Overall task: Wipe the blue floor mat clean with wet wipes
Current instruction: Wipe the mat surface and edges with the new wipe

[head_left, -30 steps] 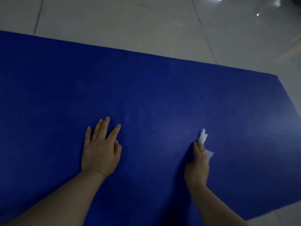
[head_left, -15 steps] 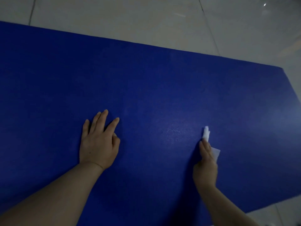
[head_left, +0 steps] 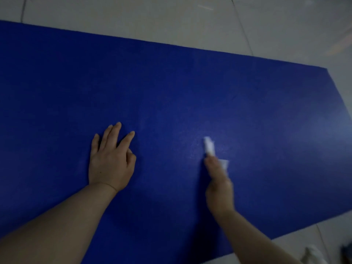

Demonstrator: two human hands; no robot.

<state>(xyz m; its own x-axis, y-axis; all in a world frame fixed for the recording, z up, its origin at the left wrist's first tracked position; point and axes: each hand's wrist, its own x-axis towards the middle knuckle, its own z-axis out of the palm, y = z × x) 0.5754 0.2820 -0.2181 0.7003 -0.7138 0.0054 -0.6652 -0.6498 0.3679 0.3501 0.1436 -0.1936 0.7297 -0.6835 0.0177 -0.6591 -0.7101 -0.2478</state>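
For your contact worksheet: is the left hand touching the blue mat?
Touching. The head view shows the left hand lying palm down on the blue mat, fingers spread flat against it, with no gap visible beneath.

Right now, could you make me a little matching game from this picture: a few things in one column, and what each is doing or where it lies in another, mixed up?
Things:
1. left hand
2. right hand
3. wet wipe
4. blue mat

States:
A. white, sticking out past the fingertips, on the mat
B. spread over the pale tiled floor
C. flat on the mat, fingers straight, holding nothing
D. blurred, on edge, over the wipe

Pairs: 1-C, 2-D, 3-A, 4-B
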